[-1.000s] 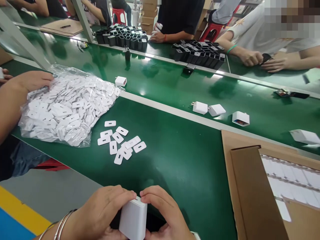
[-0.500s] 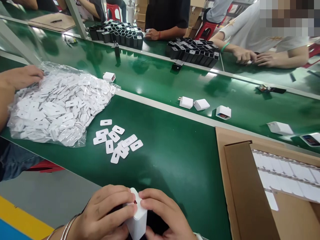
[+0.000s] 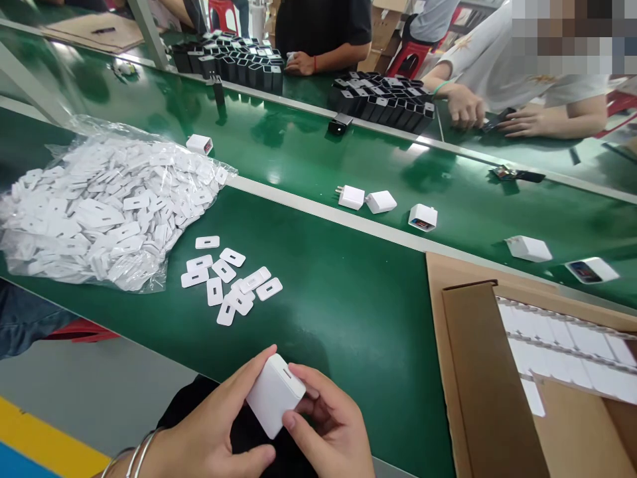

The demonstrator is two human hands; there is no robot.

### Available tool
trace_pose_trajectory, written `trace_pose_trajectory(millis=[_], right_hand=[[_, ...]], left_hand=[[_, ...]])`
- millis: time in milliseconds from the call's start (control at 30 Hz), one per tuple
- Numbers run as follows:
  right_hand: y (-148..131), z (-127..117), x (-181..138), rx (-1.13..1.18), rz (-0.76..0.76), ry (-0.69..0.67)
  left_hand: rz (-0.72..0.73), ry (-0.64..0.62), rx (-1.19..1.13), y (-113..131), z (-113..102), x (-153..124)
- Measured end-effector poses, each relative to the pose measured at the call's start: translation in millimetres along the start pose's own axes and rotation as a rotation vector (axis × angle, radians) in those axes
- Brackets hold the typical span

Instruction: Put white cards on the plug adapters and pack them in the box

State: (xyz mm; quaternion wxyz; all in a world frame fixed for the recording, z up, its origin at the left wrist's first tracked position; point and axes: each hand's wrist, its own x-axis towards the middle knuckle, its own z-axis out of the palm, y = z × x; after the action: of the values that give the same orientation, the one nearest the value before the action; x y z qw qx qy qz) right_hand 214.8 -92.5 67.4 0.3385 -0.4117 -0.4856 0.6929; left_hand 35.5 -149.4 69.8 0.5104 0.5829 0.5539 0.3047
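Observation:
A white charger block (image 3: 275, 394) sits between both my hands at the near table edge, tilted, with a small slot on its upper face. My left hand (image 3: 212, 431), bangles on its wrist, cups it from the left with the forefinger along its top. The fingers of my right hand (image 3: 328, 428) grip its right and lower side. Several small white slotted cover plates (image 3: 229, 281) lie loose on the green table (image 3: 348, 318) just beyond my hands. A clear bag of the same white plates (image 3: 99, 209) lies at the left.
A green conveyor belt (image 3: 462, 192) carries several white chargers (image 3: 381, 201). An open cardboard box (image 3: 488, 372) with rows of white parts stands at the right. Black charger shells (image 3: 383, 101) stand in groups on the far side, where other people work.
The charger has been turned in my hands, its slotted face now up. My left hand has opened around it. Another person's hand has left the bag. The chargers on the belt have drifted left.

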Motion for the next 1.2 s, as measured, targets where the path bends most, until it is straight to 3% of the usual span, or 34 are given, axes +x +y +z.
trace_pose_trajectory(millis=[100, 267, 433, 600, 700, 767, 900, 967, 1200], right_hand=[[-5.7, 0.1, 2.9, -0.085, 0.086, -0.009], [-14.5, -2.8, 8.7, -0.036, 0.338, -0.028], [-16.1, -6.4, 11.0, -0.024, 0.412, -0.044], [-7.6, -19.5, 10.7, 0.155, 0.434, -0.128], [-8.5, -32.2, 9.0, 0.109, 0.303, -0.097], [-14.3, -38.7, 9.0, -0.073, 0.087, -0.075], [-28.4, -38.4, 15.2, -0.346, -0.332, -0.283], [-31.4, -33.4, 19.7, -0.355, -0.411, -0.358], [-29.5, -27.4, 24.6, -0.438, -0.551, -0.386]], left_hand=[[-0.098, 0.003, 0.114, 1.7, 3.3, 4.0], [-0.024, 0.029, 0.232, 3.0, 7.2, 9.3], [0.005, -0.022, 0.228, 4.3, 3.8, 15.7], [-0.049, -0.139, 0.161, 13.2, -3.1, 21.7], [-0.237, -0.178, -0.069, 16.5, -8.4, 23.1], [-0.364, -0.212, -0.330, 15.9, -11.2, 24.9], [-0.422, -0.318, -0.658, 11.9, -12.7, 31.8], [-0.441, -0.347, -0.682, 10.6, -11.8, 35.0], [-0.594, -0.436, -0.744, 6.5, -9.4, 39.0]])
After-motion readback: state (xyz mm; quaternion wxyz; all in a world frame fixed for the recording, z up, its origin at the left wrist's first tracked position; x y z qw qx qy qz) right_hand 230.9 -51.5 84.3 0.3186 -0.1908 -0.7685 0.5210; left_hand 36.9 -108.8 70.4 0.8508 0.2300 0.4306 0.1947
